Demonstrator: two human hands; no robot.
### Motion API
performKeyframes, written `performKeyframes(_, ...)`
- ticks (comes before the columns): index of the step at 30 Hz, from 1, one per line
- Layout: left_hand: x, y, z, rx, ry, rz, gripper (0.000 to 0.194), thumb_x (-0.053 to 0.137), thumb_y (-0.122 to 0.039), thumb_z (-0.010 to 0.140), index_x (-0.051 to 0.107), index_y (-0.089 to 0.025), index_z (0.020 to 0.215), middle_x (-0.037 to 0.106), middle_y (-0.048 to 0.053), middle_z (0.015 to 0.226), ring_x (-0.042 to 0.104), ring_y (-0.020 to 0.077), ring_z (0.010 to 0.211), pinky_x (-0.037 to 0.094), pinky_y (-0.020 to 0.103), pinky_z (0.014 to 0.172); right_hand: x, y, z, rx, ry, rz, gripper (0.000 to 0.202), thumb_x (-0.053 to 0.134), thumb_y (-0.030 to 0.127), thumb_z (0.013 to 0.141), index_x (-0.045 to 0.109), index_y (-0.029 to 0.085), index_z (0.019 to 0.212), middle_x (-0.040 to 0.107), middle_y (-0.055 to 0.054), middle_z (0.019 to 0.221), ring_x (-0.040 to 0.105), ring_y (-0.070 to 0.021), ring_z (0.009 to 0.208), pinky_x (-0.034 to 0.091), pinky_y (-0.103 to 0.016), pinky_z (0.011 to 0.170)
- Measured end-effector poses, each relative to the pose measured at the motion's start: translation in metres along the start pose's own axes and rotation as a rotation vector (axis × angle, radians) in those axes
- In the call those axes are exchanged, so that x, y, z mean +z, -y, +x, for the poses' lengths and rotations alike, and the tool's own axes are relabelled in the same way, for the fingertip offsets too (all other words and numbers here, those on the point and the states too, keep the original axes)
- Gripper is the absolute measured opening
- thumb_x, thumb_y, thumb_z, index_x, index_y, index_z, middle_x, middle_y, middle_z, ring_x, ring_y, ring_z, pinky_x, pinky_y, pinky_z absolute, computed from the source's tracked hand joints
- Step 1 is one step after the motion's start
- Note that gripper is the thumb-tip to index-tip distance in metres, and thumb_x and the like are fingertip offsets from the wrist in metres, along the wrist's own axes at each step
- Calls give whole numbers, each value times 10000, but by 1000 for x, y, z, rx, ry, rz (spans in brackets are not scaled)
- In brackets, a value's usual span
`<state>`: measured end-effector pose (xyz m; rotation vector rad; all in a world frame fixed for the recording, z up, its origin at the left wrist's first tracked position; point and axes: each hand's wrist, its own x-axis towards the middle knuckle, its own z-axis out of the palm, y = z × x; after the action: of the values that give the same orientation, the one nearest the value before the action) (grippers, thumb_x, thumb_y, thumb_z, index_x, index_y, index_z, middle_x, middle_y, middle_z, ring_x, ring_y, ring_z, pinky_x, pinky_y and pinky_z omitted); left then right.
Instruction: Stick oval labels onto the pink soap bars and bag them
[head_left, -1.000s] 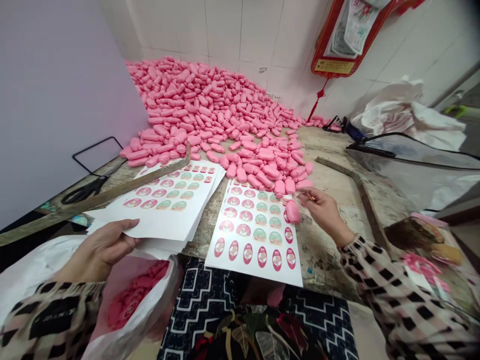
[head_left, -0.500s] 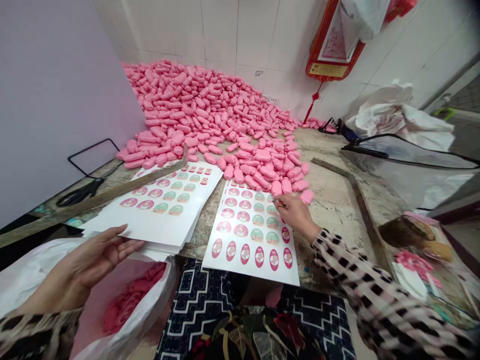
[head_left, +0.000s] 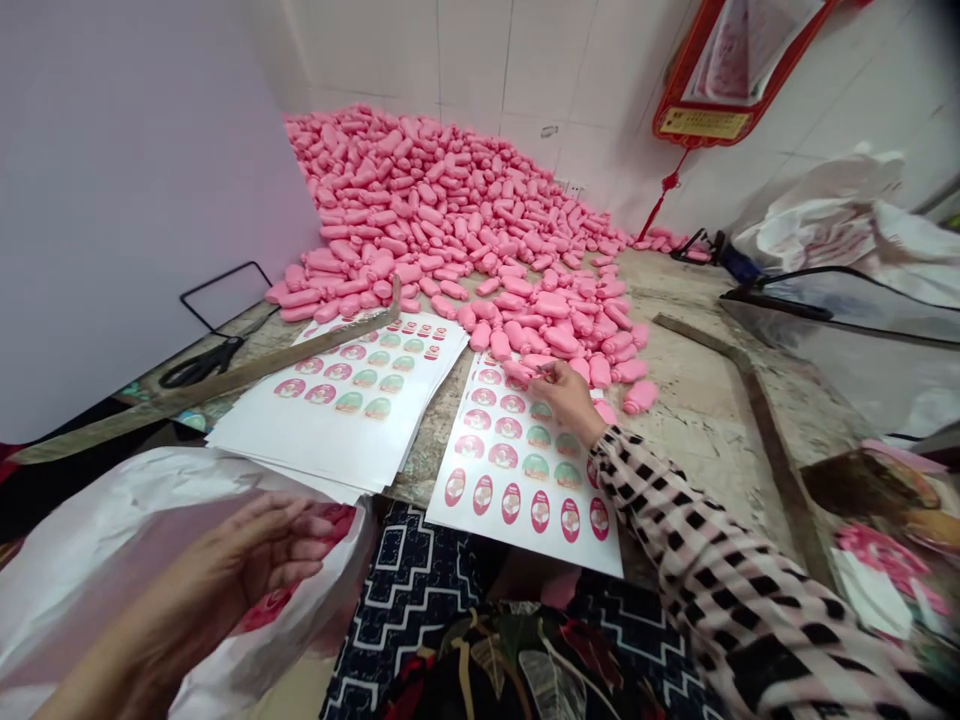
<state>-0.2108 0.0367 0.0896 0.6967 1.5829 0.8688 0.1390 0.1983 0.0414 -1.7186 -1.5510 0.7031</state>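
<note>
My right hand (head_left: 568,400) is over the upper part of a sticker sheet (head_left: 480,512) printed with pink and green labels. Its thumb and fingers are pinched together beside the nearest small pink bottles (head_left: 559,340); whatever lies between the fingertips is too small to make out. My left hand (head_left: 247,560) hangs over a white bag (head_left: 82,520), palm turned inward, its fingers loosely bent and apart with nothing in them. Pink pieces (head_left: 266,610) show inside the bag, partly hidden by that hand. Left of the sheet lies a stack of sticker sheets (head_left: 300,445).
A large heap of pink bottles (head_left: 420,200) rises against the wall. One wooden strip (head_left: 240,375) crosses the stack; another (head_left: 765,430) lies at right. Black scissors (head_left: 202,362) rest at left. A clear zipped bag (head_left: 847,330) and clutter (head_left: 885,560) occupy the right side.
My left hand has moved from beside the stack's front edge to over the bag. My right hand has moved left across its sheet, toward the bottles. The view has shifted slightly.
</note>
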Motion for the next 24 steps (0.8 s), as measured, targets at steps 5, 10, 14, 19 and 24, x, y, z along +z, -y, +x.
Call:
performKeyframes(5, 43, 2, -5, 222, 191, 108, 323, 615, -421, 755, 586, -185, 973, 671, 70, 911, 624, 176, 735, 514, 331, 710, -18, 11, -51, -40, 222, 428, 276, 646, 408, 716, 621, 183, 875, 611, -13, 830, 537, -117, 707, 424, -250, 646)
performKeyframes(10, 98, -4, -2, 807, 205, 562, 503, 546, -390, 813, 435, -286, 1293, 460, 67, 1329, 490, 221, 1143, 424, 402, 945, -35, 29, -102, -32, 338, 524, 253, 689, 364, 708, 642, 209, 902, 589, 8, 821, 523, -105, 725, 421, -253, 674)
performKeyframes(14, 122, -3, 0, 1017, 260, 766, 508, 510, -358, 843, 393, -284, 1332, 492, 50, 1318, 459, 217, 1195, 370, 404, 1003, -45, 42, -127, -95, 398, 489, 225, 674, 345, 734, 643, 218, 918, 590, 5, 818, 513, -107, 708, 427, -253, 647)
performKeyframes(19, 129, 2, 1, 941, 281, 703, 320, 499, -345, 852, 569, -248, 1149, 662, 24, 1043, 613, 179, 926, 477, 340, 835, -44, 38, -134, -123, 403, 538, 281, 692, 320, 724, 633, 257, 992, 564, 8, 876, 500, -100, 693, 416, -233, 591)
performKeyframes(24, 132, 10, 0, 870, 238, 576, 302, 542, -337, 834, 590, -251, 1120, 663, 20, 1060, 605, 178, 940, 463, 326, 838, -15, 20, -141, 22, 413, 698, 451, 750, 295, 658, 599, 313, 1083, 567, 35, 915, 407, -44, 516, 347, -209, 483)
